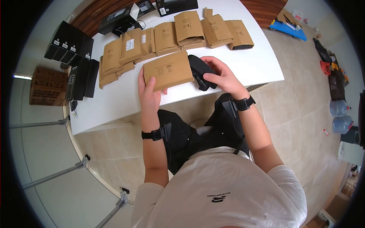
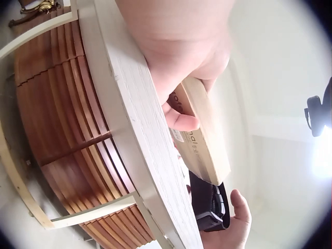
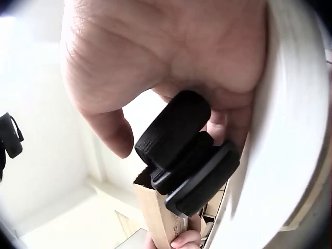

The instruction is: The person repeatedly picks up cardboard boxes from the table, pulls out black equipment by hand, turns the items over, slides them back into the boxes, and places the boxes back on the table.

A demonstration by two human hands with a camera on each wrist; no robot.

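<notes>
My left hand grips a flat brown cardboard box by its left end, thumb on the upper face and fingers underneath. Dark print marks that face, and in the left wrist view larger lettering shows on the underside of the box. In my right hand is a black padded bundle, held between thumb and fingers. Thick layers stack up in the bundle, as the right wrist view shows. It sits right at the box's right end, where the cardboard stands open. Both are held over the table's front edge.
Several similar brown boxes lie in a row across the white table. Black boxes stand at the left end, and more black boxes at the back. A blue wheeled board is on the floor beyond.
</notes>
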